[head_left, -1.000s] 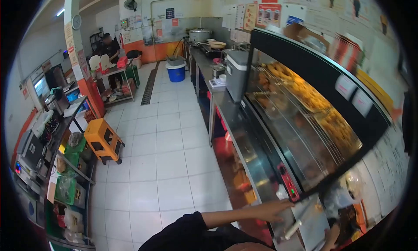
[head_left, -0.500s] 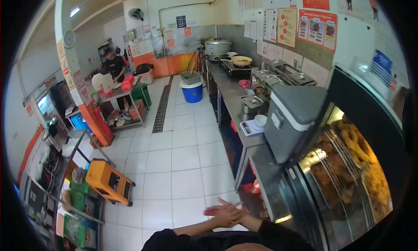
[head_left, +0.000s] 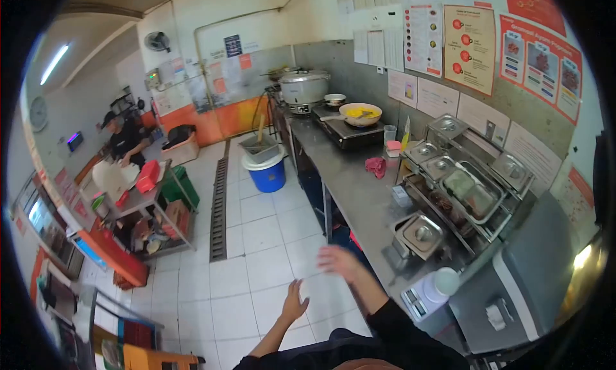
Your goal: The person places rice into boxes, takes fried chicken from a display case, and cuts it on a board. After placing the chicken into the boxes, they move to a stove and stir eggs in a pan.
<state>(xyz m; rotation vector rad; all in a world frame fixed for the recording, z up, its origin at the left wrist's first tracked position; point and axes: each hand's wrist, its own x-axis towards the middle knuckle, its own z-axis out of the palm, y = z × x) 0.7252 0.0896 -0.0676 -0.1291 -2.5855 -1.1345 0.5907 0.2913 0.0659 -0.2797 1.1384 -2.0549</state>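
My left hand point(head_left: 295, 303) is raised over the white floor tiles, thumb held away from the fingers, with nothing in it. To its right and farther forward is my right hand point(head_left: 340, 263), slightly blurred, fingers stretched out and holding nothing. The two hands are apart. Nearest to the right hand is the steel counter point(head_left: 350, 203), which it does not appear to touch. On that counter stand a lidded steel container point(head_left: 420, 234) and a white kitchen scale point(head_left: 417, 301) with a small white bowl point(head_left: 445, 281) on it.
A pan with yellow food point(head_left: 360, 113) sits on a black stove. Farther back stands a large rice cooker point(head_left: 304, 89). A blue bucket point(head_left: 267, 177) is on the floor beside the counter. A grey cooler box point(head_left: 513, 286) is at right. Another person point(head_left: 126, 139) stands at the far-left table.
My hands were together and have come apart, the right one reaching forward. The view has moved forward along the counter, and the food display case has left the view.
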